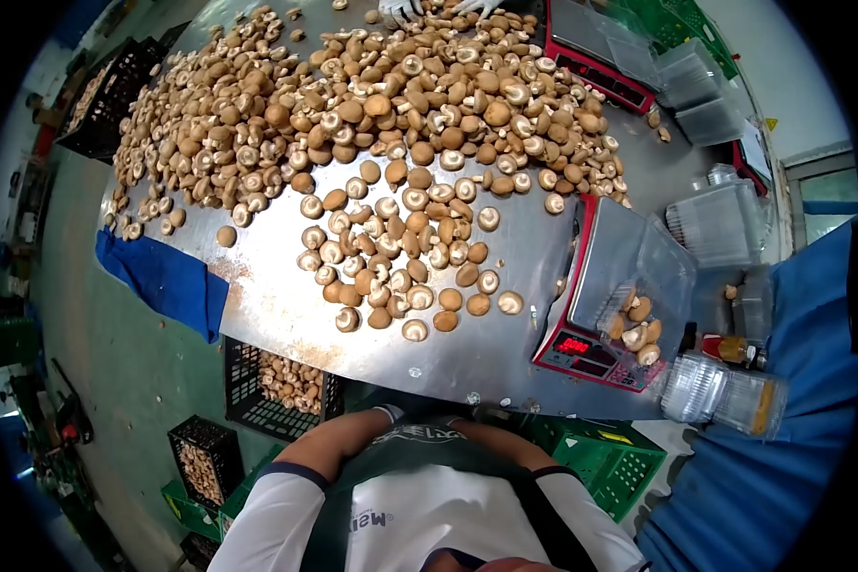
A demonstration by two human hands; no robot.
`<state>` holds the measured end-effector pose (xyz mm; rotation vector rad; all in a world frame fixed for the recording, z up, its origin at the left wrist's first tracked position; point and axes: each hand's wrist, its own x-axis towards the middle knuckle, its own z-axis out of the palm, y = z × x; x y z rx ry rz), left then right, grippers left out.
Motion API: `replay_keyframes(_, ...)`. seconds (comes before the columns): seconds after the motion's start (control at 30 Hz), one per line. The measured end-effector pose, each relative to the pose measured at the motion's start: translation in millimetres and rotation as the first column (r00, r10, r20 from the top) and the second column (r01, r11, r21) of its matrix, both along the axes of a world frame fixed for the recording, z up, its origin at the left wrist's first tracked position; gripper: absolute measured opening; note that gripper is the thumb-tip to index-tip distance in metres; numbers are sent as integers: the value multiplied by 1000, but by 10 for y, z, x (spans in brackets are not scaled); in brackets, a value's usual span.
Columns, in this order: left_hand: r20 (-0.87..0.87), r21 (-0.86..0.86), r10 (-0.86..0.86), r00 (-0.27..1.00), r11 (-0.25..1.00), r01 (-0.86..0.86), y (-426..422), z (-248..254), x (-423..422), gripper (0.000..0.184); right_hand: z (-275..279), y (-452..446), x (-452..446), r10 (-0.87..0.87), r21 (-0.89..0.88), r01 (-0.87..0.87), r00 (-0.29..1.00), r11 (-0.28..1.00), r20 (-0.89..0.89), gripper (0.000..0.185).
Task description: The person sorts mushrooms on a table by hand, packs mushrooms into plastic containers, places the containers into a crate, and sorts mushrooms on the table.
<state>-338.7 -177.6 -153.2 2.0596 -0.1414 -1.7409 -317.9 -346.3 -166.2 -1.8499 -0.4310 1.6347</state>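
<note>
My forearms reach to the near edge of the metal table (391,367). Only a pale glove cuff of my left hand (389,412) and a bit of my right hand (451,419) show there; the table edge and apron hide the fingers. Closest on the table is a loose group of brown-capped mushrooms (415,248), some stem up. Behind it spreads a big pile of mushrooms (353,105). To the right, a clear plastic punnet (650,300) holding several mushrooms rests on a red-framed scale (582,329) with a lit red display.
Across the table are a co-worker's gloved hands (400,10) and a second scale (601,76). Stacked clear punnets (715,224) line the right side. A blue cloth (162,281) hangs over the left edge. Black crates of mushrooms (238,391) and a green crate (605,467) stand below.
</note>
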Motion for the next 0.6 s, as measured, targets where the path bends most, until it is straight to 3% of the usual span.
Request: replay_keyframes(0.6,65,-31,-96,993,995,98,-244,15,410,41,383,-617,304,-66,237,85,994,968,-88,44)
